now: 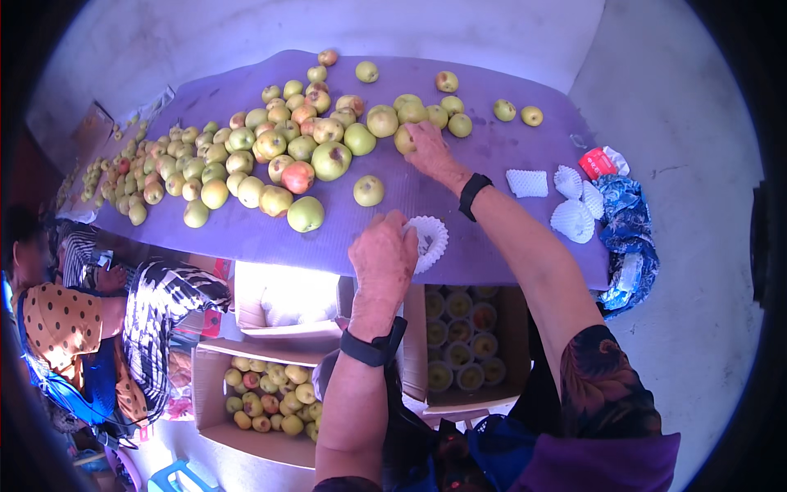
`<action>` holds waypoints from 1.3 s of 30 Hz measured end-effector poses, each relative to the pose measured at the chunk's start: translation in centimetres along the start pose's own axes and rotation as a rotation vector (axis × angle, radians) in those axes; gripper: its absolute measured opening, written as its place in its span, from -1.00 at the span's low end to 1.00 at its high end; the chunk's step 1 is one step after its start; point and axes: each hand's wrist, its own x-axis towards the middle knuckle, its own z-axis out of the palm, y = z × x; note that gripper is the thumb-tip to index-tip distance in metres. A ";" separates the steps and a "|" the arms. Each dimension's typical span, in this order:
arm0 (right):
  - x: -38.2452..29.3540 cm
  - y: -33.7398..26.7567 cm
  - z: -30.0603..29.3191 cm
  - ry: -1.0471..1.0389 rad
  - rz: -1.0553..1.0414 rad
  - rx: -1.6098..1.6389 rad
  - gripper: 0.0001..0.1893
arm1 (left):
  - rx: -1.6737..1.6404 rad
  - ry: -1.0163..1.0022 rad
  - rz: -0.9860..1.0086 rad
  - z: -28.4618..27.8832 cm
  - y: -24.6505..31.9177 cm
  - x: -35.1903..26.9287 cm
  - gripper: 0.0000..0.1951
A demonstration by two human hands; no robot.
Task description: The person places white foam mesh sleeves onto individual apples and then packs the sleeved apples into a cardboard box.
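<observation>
My left hand (382,261) grips the edge of a white foam net sleeve (435,243), whose round mouth spreads open above the table's near edge. Farther up, my right hand (433,152) has its fingers on a yellow-green apple (403,140); whether the apple is lifted cannot be seen. More green apples (382,121) crowd just beyond that hand. A single apple (369,190) sits between the two hands, a little to the left. Many apples (270,144), some blushed red or bruised, are heaped across the left of the purple-covered table (486,246).
Several foam sleeves (572,220), a red packet (597,163) and a blue patterned cloth (630,240) lie at the table's right end. Below stand a carton of sleeved apples (415,344), a carton of loose apples (212,393) and a brightly lit carton (249,301). Another person (61,313) sits at left.
</observation>
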 end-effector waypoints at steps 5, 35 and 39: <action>-0.6 -1.0 -0.6 0.108 0.013 -0.014 -0.57 | 0.002 -0.003 0.012 -0.1 0.0 0.0 -0.82; -15.5 -3.3 -14.8 -0.020 0.196 1.213 -0.39 | 0.043 0.128 0.026 3.9 3.8 1.5 -0.83; -16.3 -2.0 -15.1 -0.090 0.230 1.247 -0.41 | 0.002 0.135 0.029 5.6 4.6 1.6 -0.85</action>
